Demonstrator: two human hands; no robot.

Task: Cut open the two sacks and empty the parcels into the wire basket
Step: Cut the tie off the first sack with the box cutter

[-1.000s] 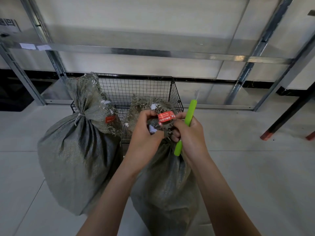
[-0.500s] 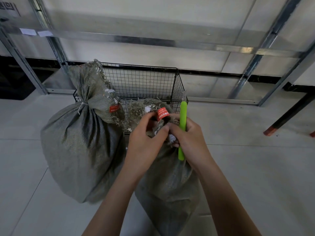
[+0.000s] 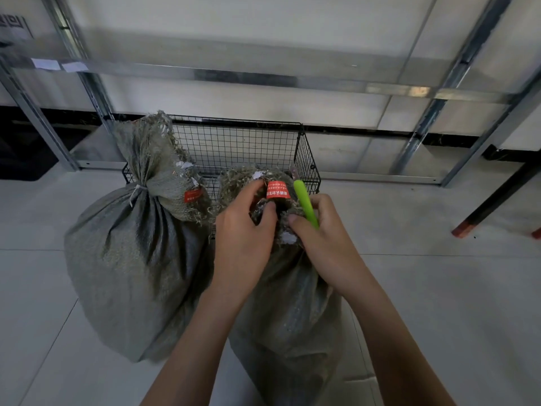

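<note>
Barely begun: far sack (image 3: 131,273) and near sack (image 3: 287,317) both unopened before the wire basket (image 3: 234,142), left hand (image 3: 243,238) pinching the near sack's neck by its red tag (image 3: 278,190), right hand (image 3: 325,238) gripping a green cutter (image 3: 306,205), no parcels out.

Your left hand (image 3: 243,244) and right hand (image 3: 325,247) are bare. Your left forearm (image 3: 199,332) and right forearm (image 3: 389,332) are bare to the frame's lower edge. Your thumbnails (image 3: 270,205) are short.

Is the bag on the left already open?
No, the left sack is tied shut at its neck with a pale tie.
</note>
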